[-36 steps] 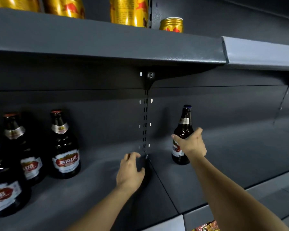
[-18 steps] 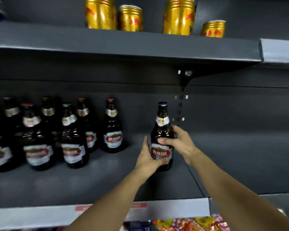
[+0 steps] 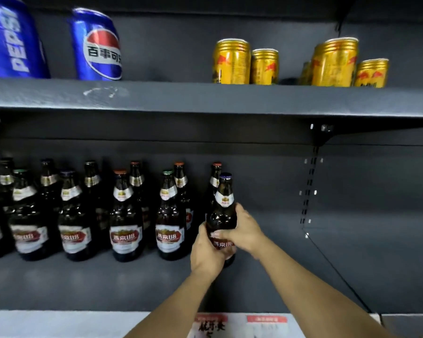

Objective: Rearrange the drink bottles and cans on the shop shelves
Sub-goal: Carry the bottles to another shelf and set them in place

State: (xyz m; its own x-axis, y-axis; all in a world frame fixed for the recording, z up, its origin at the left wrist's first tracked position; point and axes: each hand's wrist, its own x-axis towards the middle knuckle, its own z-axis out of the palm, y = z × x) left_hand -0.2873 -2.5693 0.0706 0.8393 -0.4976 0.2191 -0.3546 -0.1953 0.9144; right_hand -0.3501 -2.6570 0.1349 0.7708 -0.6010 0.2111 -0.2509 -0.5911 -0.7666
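A dark brown beer bottle (image 3: pixel 223 211) with a blue cap and a red-and-white label stands upright on the grey middle shelf (image 3: pixel 108 284). Both my hands hold it: my left hand (image 3: pixel 206 252) grips its lower body from the left and my right hand (image 3: pixel 242 228) wraps its middle from the right. It sits at the right end of a row of several like beer bottles (image 3: pixel 125 215), just in front of another bottle (image 3: pixel 215 174) with an orange cap.
On the upper shelf (image 3: pixel 205 98) stand blue Pepsi cans (image 3: pixel 95 45) at the left and several gold cans (image 3: pixel 232 62) to the right. A slotted upright (image 3: pixel 309 186) divides the bays; the shelf right of it holds nothing. Price tags (image 3: pixel 266 319) line the front edge.
The bottle has travelled left from the right bay's edge to the end of the beer row, first taken by my right hand, then held by both. The view has swung left.
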